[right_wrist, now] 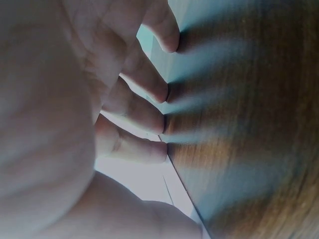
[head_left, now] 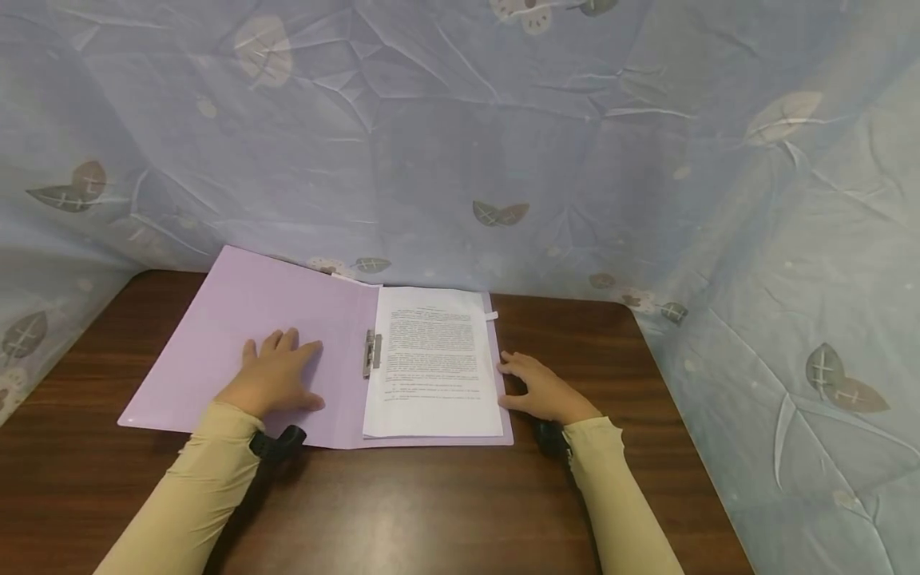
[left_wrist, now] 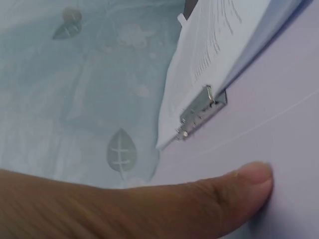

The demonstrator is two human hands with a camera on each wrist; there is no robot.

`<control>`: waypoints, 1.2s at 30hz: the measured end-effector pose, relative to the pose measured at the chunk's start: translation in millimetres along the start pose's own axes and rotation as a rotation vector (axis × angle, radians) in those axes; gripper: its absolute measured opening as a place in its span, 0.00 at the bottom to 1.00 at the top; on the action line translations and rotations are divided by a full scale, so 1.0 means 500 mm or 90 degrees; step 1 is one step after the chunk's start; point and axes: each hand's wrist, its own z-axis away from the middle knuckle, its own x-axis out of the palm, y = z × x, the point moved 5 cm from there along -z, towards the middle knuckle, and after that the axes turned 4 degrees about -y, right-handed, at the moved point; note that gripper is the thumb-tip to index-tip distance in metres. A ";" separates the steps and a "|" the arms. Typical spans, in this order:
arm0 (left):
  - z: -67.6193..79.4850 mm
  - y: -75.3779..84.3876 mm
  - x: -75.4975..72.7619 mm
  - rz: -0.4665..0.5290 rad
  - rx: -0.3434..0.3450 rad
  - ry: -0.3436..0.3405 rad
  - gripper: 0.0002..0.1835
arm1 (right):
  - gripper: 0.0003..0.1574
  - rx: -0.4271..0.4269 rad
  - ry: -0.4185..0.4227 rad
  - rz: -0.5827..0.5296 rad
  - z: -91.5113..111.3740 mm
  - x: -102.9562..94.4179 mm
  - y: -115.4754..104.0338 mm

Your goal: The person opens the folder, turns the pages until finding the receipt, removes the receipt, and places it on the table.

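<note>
We see a purple folder (head_left: 345, 399) opened out on the table (head_left: 402, 511), its bare cover (head_left: 201, 335) to the left and a stack of printed sheets (head_left: 434, 367) on the right half, so the top page can be read from where the person sits. Our left hand (head_left: 276, 375) is spread over the inside of that cover, fingers loose and apart and gripping nothing, which we judge helps it stay down, as such stiff covers tend to swing back. Our right hand (head_left: 539, 389) is also relaxed and gripping nothing, its fingertips set down at the folder's right edge, probably to steady that side; whether the thumb touches the folder we cannot tell. A metal clip (head_left: 371, 354) sits by the fold, along the sheets' left edge, where it would bind them while the pages turn freely, though we cannot tell whether it is fastened. A white tab (head_left: 492, 316) sticks out beyond the sheets on the right, likely so fingers find it easily
</note>
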 end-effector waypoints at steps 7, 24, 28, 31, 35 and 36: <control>-0.023 -0.005 0.023 0.042 -0.012 -0.034 0.55 | 0.42 0.000 -0.006 -0.001 -0.001 0.002 0.003; -0.029 -0.001 0.042 0.094 -0.006 -0.093 0.52 | 0.37 0.018 0.000 0.018 0.003 -0.004 -0.001; -0.031 0.010 0.047 0.094 0.003 -0.093 0.51 | 0.32 0.038 0.022 0.021 0.007 -0.010 0.005; -0.029 0.021 0.049 0.096 0.011 -0.090 0.51 | 0.28 0.055 0.042 0.029 0.011 -0.018 0.008; -0.026 0.036 0.055 0.093 0.016 -0.090 0.51 | 0.24 0.064 0.065 0.059 0.015 -0.028 0.012; -0.026 0.040 0.057 0.091 0.017 -0.090 0.51 | 0.23 0.064 0.069 0.069 0.017 -0.030 0.014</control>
